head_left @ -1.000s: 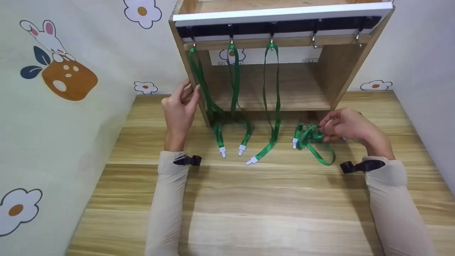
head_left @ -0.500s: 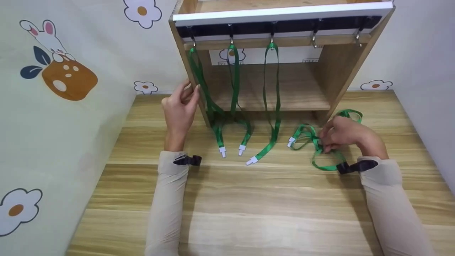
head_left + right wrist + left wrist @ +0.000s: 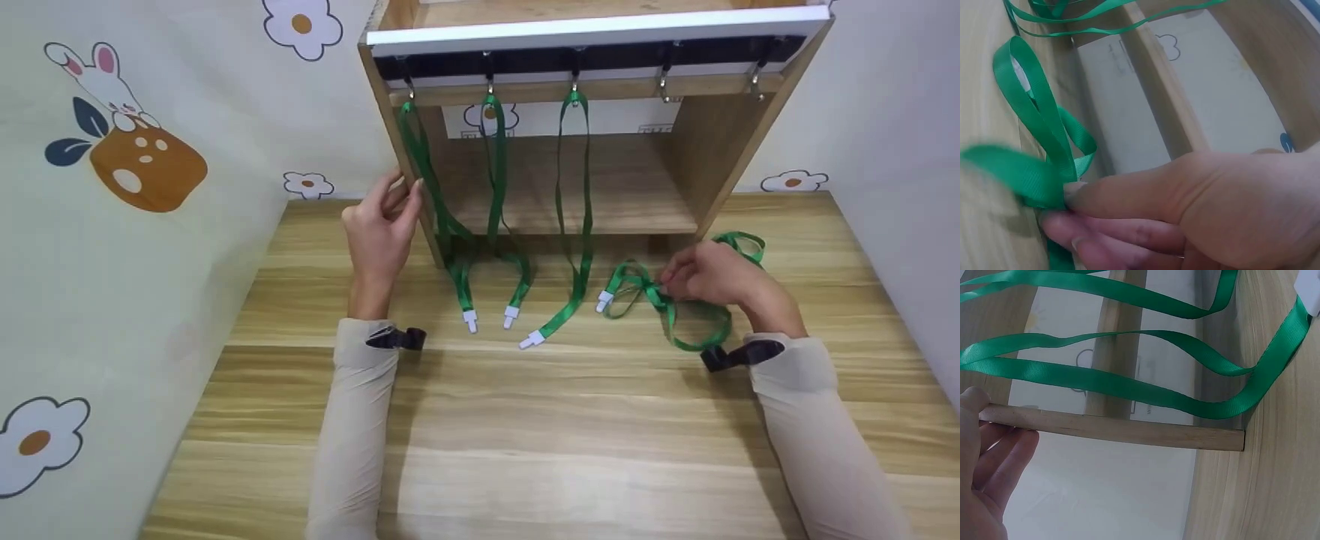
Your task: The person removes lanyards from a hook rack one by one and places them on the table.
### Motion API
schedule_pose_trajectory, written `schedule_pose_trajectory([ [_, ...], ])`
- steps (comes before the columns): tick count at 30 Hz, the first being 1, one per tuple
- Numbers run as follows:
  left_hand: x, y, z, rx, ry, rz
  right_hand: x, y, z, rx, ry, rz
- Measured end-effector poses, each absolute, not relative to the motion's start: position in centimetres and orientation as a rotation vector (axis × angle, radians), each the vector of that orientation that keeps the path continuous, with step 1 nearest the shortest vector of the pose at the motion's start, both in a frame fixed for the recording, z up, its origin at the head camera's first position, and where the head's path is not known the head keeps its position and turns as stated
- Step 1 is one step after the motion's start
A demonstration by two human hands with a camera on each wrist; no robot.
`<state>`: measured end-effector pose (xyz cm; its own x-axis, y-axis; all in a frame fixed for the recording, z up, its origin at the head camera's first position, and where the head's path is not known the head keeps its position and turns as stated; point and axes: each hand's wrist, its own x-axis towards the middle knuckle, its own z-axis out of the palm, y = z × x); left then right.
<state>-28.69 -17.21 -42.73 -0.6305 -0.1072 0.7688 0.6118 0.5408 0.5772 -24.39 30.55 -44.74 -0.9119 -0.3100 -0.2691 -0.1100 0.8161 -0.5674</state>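
My left hand [image 3: 379, 229] grips the front edge of the wooden cabinet's left side panel [image 3: 1112, 428], thumb on one side and fingers on the other. At the cabinet's front right corner, my right hand [image 3: 724, 281] pinches a bunched green lanyard [image 3: 654, 294] between thumb and fingertips. In the right wrist view, loops of this lanyard [image 3: 1033, 101] spread around the fingertips. Its white clip [image 3: 604, 301] points left. Three green lanyards hang from hooks: one at the left [image 3: 420, 150], a second [image 3: 498, 172], and a third [image 3: 586, 202], their white clips resting on the tabletop.
Two bare metal hooks [image 3: 664, 86] are on the right of the dark hook strip [image 3: 622, 58]. More green ribbon [image 3: 750, 238] lies behind my right hand. Patterned walls [image 3: 225, 247] stand at the left, back and right of the wooden tabletop [image 3: 525, 435].
My right hand has shifted left and slightly toward me, drawing the bunched lanyard left and loosening its loops. Ribbon behind this hand has come into view. My left hand has stayed still.
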Motion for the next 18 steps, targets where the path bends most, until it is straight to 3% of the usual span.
schedule_pose_trajectory([
  [18, -28.6, -17.1, -42.7, -0.391, -1.989, -1.179, -22.0, 28.1, -40.4, -0.328, 2.832, -1.043],
])
